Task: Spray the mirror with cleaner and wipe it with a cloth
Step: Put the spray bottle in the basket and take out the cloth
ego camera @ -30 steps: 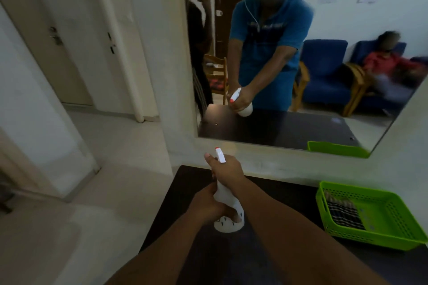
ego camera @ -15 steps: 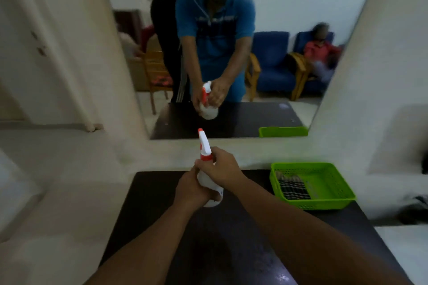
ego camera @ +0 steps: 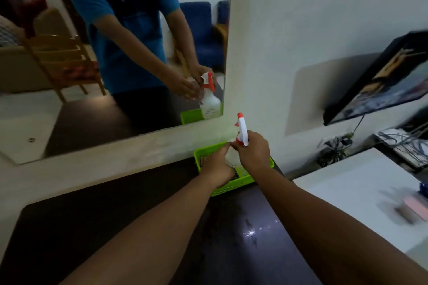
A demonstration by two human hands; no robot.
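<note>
White plastic spray bottle [ego camera: 240, 132], red at nozzle and collar, held over the green basket [ego camera: 231, 188] at the tabletop's [ego camera: 115, 215] far right corner. Right hand [ego camera: 253, 154] wrapped round the neck just under the trigger head, probably so a finger can reach the trigger. Left hand [ego camera: 217, 165] cupped against the bottle's body, likely steadying it; firmness of that grip not clear. Nozzle pointing up and away toward the wall, right of the mirror [ego camera: 104, 53], so not aimed at the glass yet. Cloth presumably in the basket, hidden behind both hands. Glass shows no spray or wet streaks. Judged stage: bottle in hand, spraying not begun. Next: swing the nozzle left onto the mirror.
</note>
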